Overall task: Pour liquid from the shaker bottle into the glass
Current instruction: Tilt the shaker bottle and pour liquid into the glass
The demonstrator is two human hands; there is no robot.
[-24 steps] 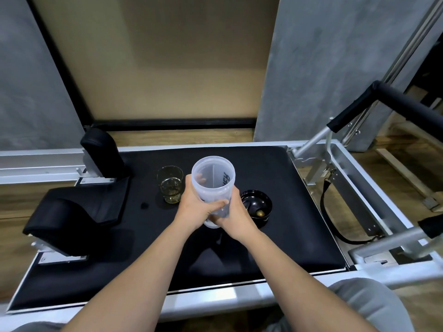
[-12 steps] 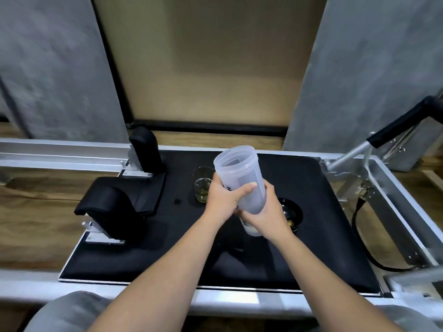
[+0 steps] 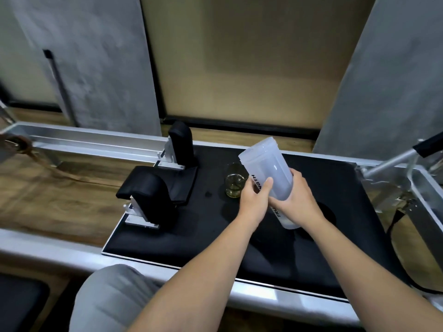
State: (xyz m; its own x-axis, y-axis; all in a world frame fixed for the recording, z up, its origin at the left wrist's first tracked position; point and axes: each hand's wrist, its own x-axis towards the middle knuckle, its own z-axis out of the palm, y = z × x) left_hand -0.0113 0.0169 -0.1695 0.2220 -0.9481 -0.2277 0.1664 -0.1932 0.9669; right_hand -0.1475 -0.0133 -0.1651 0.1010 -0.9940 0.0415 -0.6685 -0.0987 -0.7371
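Note:
A translucent white shaker bottle [image 3: 268, 164] with black lettering is held off the black pad, tilted with its open mouth up and to the left. My left hand [image 3: 255, 200] wraps its near side and my right hand [image 3: 298, 200] grips its lower half from the right. A short clear glass [image 3: 234, 182] with a little yellowish liquid in the bottom stands on the pad just left of the bottle, below its mouth. No stream of liquid is visible.
The black padded carriage [image 3: 215, 231] sits in a silver metal frame [image 3: 96, 140]. Two black shoulder rests [image 3: 148, 195] rise at its left end. A black lid [image 3: 327, 214] lies behind my right hand. A metal bar with a black grip [image 3: 407, 154] is at right.
The bottle has tipped further to the left, its mouth now near the glass. My view has swung left, shifting the pad to the right in the frame.

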